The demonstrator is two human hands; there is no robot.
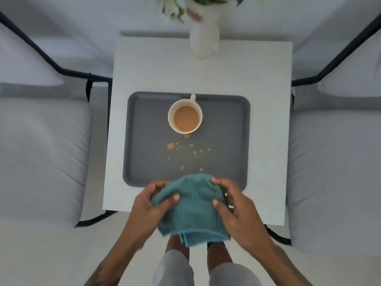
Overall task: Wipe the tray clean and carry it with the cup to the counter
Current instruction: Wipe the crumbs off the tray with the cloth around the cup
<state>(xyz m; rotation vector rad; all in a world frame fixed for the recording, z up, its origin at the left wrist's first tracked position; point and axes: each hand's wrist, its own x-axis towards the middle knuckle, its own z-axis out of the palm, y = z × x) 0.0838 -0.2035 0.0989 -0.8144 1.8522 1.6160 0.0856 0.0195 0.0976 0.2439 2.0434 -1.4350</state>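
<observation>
Gripping a folded teal cloth (193, 205) from both sides, the left hand (148, 211) and right hand (233, 207) each curl their fingers around its edges, thumbs pressed on top, over the near rim of the dark grey tray (144, 162). That tray sits on a small white table (268, 120), scattered with orange-brown crumbs and drops (185, 149). A white cup (185, 116) of milky tea stands toward the tray's far edge, handle pointing away. A white vase (204, 38) stands at the table's far side.
</observation>
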